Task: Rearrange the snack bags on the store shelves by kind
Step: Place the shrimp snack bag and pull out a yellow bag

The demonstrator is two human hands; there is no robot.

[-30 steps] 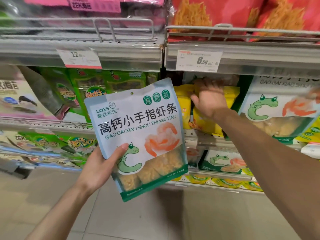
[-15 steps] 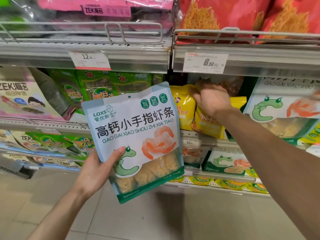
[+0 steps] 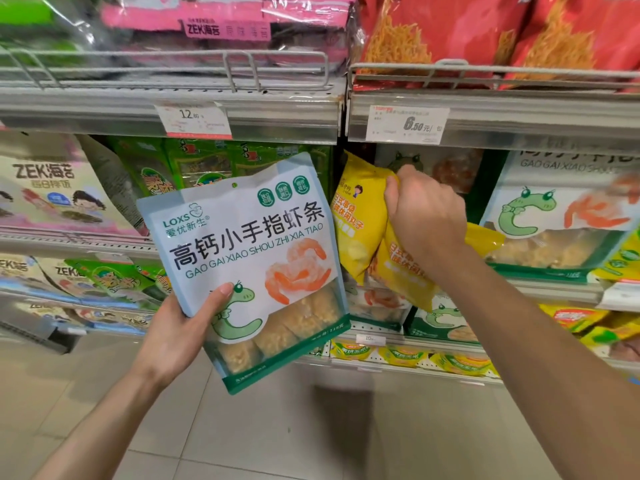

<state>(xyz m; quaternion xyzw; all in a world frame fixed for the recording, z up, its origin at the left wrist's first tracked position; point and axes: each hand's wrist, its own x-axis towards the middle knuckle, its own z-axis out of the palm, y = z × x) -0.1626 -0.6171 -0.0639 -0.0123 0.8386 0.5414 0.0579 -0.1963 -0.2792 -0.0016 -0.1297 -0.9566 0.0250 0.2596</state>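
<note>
While the left hand (image 3: 173, 336) holds a pale blue shrimp-stick bag (image 3: 247, 268) out in front of the shelving, its thumb lies across the lower left of the bag's printed face and the remaining fingers are hidden behind the bag, so the grip is seen only from the thumb side. The bag is tilted slightly, top leaning left, and hangs clear of the shelves, with a green band along its bottom edge and a clear window showing pale yellow pieces. To its right, the right hand (image 3: 424, 220) reaches into the middle shelf, fingers curled down over the top edges of two yellow snack bags (image 3: 360, 230), which it pinches together; the nearer one hangs lower and lies partly under the wrist. Just right of these, a matching shrimp-stick bag on the shelf (image 3: 561, 216) stands upright behind the shelf lip, and more of the same kind show on the shelf below. Behind the held bag, green seaweed packs (image 3: 194, 164) fill the left bay, with a cream ZEK seaweed bag (image 3: 52, 188) further left. Above, a wire rail fronts the top shelf (image 3: 242, 109), which carries pink seaweed packs (image 3: 225, 26) on the left and red snack bags (image 3: 485, 32) on the right. Two price tags (image 3: 407, 124) sit on its front edge. Grey floor tiles lie below.
</note>
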